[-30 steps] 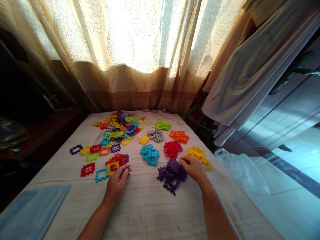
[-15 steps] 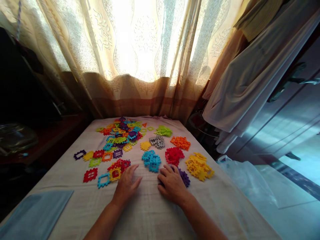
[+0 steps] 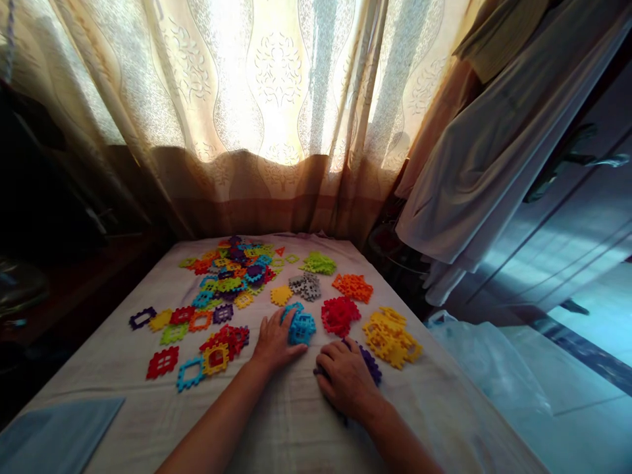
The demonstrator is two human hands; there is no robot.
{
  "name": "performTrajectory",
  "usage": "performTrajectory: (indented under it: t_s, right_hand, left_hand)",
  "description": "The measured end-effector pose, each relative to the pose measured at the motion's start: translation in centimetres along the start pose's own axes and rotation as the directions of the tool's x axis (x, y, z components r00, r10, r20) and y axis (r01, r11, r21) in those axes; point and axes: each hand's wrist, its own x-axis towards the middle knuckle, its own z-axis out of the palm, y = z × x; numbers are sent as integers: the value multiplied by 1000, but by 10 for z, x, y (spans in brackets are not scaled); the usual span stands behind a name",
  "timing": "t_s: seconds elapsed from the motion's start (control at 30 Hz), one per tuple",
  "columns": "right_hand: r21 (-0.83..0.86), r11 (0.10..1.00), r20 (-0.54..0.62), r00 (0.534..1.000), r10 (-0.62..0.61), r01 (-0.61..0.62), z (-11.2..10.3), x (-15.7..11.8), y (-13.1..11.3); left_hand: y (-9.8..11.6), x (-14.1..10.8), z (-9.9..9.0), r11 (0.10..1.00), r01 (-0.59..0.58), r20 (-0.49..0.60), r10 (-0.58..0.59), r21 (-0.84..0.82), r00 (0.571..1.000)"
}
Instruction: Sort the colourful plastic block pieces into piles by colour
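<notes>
My left hand (image 3: 274, 342) lies against the left side of a pile of blue interlocking plastic tiles (image 3: 302, 327). Its thumb is spread away from the fingers, and the fingertips touch the blue pieces. Over a pile of purple interlocking tiles (image 3: 371, 366), my right hand (image 3: 340, 372) curls its fingers around some pieces, hiding most of them. Just beyond that hand is a heap of red tiles (image 3: 340, 316). Yellow tiles (image 3: 392, 337) are heaped to its right. Left of my left hand, a yellow square frame (image 3: 216, 359) leans on more red tiles (image 3: 233, 337).
Orange (image 3: 352, 287), grey (image 3: 305, 286) and lime green (image 3: 319, 263) piles lie farther back. A large mixed heap (image 3: 232, 273) covers the table's far left. Loose frames, including a blue one (image 3: 190, 374), lie at left. A blue-grey cloth (image 3: 59, 434) is at the near left corner.
My left hand has moved right and forward, from beside the red tiles to the blue pile. My right hand stays at the purple pile, which has shifted slightly toward me. The view has moved slightly.
</notes>
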Motion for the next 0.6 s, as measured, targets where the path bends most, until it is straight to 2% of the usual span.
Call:
performTrajectory:
  t_s: [0.13, 0.27, 0.47, 0.53, 0.6]
  right_hand:
    - [-1, 1000, 3, 1000, 8, -8, -3, 1, 0]
    - [12, 999, 10, 999, 31, -31, -6, 0, 0]
    - [84, 996, -7, 1000, 24, -24, -12, -1, -2]
    - [98, 995, -52, 998, 21, -16, -21, 7, 6]
    - [68, 997, -89, 995, 47, -41, -34, 23, 25]
  left_hand:
    - [3, 12, 5, 998, -65, -14, 65, -3, 998]
    - [6, 21, 8, 997, -81, -30, 80, -7, 996]
    - [-2, 16, 17, 993, -110, -109, 105, -35, 988]
    - [-9, 11, 20, 992, -116, -136, 109, -44, 985]
    - [-17, 5, 23, 990, -135, -167, 125, -45, 978]
